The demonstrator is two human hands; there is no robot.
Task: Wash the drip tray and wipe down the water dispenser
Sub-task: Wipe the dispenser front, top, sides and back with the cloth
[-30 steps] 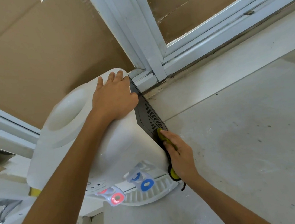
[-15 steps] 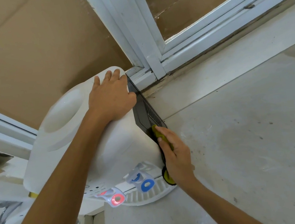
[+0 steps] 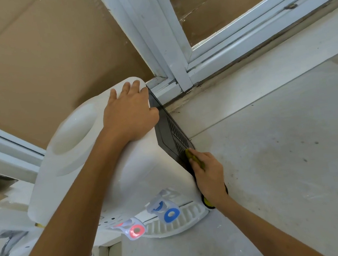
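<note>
Since a second ago the right hand (image 3: 208,175) has slid up the black side panel (image 3: 170,134) of the water dispenser (image 3: 87,162), carrying the yellow-green sponge (image 3: 194,158) from near the bottom corner to the lower end of the vent slats. Its fingers lie fairly straight and close together, pressing the sponge flat against the panel; a second bit of yellow and black shows just under the wrist, at the panel's foot, too hidden to make out. On top of the white dispenser, the left hand (image 3: 128,113) rests palm down near the back corner, fingers spread over the edge, holding nothing. At the front, low in view, sit the red tap (image 3: 134,229) and the blue tap (image 3: 169,213), and beneath them the white slotted drip tray (image 3: 186,217) — in place on the dispenser. All of it stands on a pale counter (image 3: 274,168) below a white window frame (image 3: 167,50) backed with brown cardboard (image 3: 40,58).
</note>
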